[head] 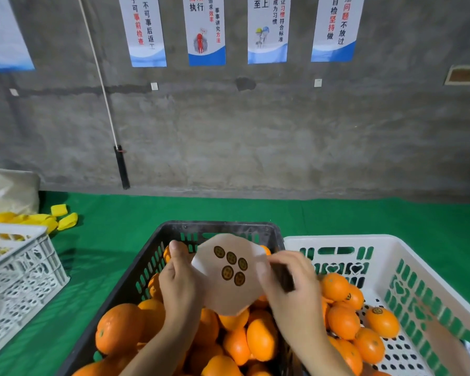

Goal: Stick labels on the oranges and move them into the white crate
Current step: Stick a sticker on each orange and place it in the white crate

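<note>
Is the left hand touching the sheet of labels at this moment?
Touching. The head view shows the left hand gripping the left edge of the label sheet above the black crate, its fingers passing behind the paper.

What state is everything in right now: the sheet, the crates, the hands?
label sheet, held up over the black crate, five labels left on it.
left hand, holds the sheet's left edge.
right hand, holds its right edge, blurred.
black crate, heaped with oranges.
white crate, partly filled; some oranges there bear labels.
</note>
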`<state>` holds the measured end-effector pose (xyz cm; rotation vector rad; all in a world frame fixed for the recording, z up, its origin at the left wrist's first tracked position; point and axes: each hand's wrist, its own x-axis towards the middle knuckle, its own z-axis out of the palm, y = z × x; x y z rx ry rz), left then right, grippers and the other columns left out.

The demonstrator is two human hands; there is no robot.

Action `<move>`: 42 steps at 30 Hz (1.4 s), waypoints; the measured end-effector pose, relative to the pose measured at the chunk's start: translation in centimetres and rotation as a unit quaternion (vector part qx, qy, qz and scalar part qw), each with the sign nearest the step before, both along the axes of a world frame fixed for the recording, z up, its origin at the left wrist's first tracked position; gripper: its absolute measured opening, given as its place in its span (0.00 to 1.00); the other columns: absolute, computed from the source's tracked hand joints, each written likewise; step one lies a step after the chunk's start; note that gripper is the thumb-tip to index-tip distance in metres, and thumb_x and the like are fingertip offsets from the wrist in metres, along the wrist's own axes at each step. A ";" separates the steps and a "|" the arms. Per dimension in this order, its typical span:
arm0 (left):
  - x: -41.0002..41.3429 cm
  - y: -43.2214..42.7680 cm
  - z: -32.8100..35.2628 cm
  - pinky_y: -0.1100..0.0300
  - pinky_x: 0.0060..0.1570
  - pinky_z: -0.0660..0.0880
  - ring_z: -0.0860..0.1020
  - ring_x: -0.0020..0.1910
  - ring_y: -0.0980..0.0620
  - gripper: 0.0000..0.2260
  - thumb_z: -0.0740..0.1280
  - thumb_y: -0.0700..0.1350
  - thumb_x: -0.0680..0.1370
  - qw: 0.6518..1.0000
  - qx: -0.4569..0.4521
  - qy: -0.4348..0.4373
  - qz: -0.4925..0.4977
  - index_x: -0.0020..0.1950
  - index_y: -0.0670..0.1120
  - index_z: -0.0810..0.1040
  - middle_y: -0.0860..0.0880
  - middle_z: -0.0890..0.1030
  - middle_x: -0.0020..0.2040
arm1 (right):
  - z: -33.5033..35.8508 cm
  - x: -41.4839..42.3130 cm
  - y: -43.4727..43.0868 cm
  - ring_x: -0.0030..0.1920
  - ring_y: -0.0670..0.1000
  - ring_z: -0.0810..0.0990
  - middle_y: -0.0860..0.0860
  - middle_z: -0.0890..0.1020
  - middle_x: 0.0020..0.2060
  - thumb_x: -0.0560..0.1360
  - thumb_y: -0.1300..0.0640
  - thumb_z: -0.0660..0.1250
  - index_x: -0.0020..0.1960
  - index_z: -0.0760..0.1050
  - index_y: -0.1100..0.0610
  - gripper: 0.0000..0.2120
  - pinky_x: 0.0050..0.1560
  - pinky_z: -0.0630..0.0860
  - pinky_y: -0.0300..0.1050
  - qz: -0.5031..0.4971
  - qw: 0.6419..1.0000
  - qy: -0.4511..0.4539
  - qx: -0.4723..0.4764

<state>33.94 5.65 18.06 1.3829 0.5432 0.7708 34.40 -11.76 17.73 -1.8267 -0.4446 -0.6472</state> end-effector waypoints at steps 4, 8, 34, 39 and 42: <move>0.4 -0.8 -0.1 0.40 0.51 0.81 0.83 0.46 0.38 0.27 0.53 0.69 0.80 0.988 -0.130 0.066 -0.059 0.44 0.48 0.79 0.42 0.84 0.42 | -1.2 -0.1 1.3 0.68 0.37 0.65 0.28 0.65 0.64 0.72 0.26 0.59 0.64 0.75 0.39 0.27 0.66 0.65 0.37 0.074 0.980 0.103 -0.153; 0.0 -1.6 0.5 0.36 0.62 0.75 0.81 0.57 0.35 0.40 0.53 0.73 0.76 0.958 -0.214 0.061 -0.184 0.68 0.41 0.76 0.36 0.82 0.58 | -0.9 0.0 0.7 0.64 0.41 0.73 0.33 0.74 0.61 0.73 0.32 0.63 0.65 0.77 0.43 0.25 0.64 0.72 0.44 0.083 0.982 0.120 -0.117; -1.3 -2.0 0.6 0.51 0.54 0.82 0.84 0.50 0.43 0.10 0.68 0.49 0.79 0.927 0.052 0.012 -0.370 0.46 0.46 0.87 0.43 0.86 0.48 | -0.7 0.3 0.9 0.48 0.44 0.83 0.42 0.84 0.44 0.75 0.58 0.74 0.46 0.82 0.43 0.09 0.45 0.81 0.40 0.094 0.968 0.201 0.116; -1.2 -2.0 0.2 0.54 0.52 0.82 0.84 0.50 0.43 0.11 0.66 0.45 0.81 0.928 0.048 0.021 -0.369 0.46 0.45 0.87 0.43 0.86 0.48 | -0.5 0.1 1.1 0.45 0.44 0.82 0.44 0.83 0.42 0.74 0.58 0.75 0.43 0.79 0.45 0.09 0.43 0.79 0.38 0.083 0.973 0.191 0.105; -1.2 -2.0 0.3 0.61 0.45 0.81 0.85 0.46 0.47 0.10 0.68 0.48 0.79 0.933 0.041 0.021 -0.356 0.45 0.45 0.87 0.44 0.86 0.45 | -0.4 0.0 1.0 0.50 0.43 0.80 0.41 0.82 0.45 0.74 0.60 0.74 0.42 0.80 0.46 0.10 0.49 0.77 0.35 0.078 0.983 0.150 0.077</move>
